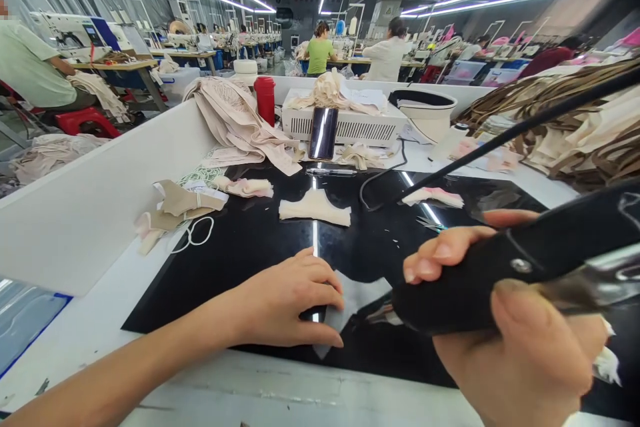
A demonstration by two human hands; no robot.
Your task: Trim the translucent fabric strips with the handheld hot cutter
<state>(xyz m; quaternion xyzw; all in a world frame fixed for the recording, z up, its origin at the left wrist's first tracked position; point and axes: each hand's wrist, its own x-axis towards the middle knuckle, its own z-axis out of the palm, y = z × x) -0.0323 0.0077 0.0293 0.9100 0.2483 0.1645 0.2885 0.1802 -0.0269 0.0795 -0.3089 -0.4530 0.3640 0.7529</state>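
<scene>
Fingers of the left hand [287,300] lie close together and bent, the thumb standing apart from them in an open arc, pressing on the left side of a thin, translucent, greyish-white curved piece [357,290] with pointed corners. Opposite, the right hand [530,363] wraps round a thick black-handled tool [460,287], thumb on the near side and fingers over the far side. Its narrow metal tip [384,312] points at the right edge of that piece; whether they touch, I cannot tell.

Both hands work over a glossy black sheet [200,280], with the translucent piece near its front edge. Work on this piece looks under way and unfinished, since it is held down and the tip is right beside it. Just beyond lies a cream, curved fabric piece [315,208], flat and untouched; whether it is done or waiting is unclear.

Farther out, beige fabric scraps [183,203] sit to the left and a pink-and-cream folded strip [434,197] to the right. Behind stand a dark smartphone [323,133], a red bottle [265,100] and a large pale fabric heap [235,113], suggesting plenty of material remains.
</scene>
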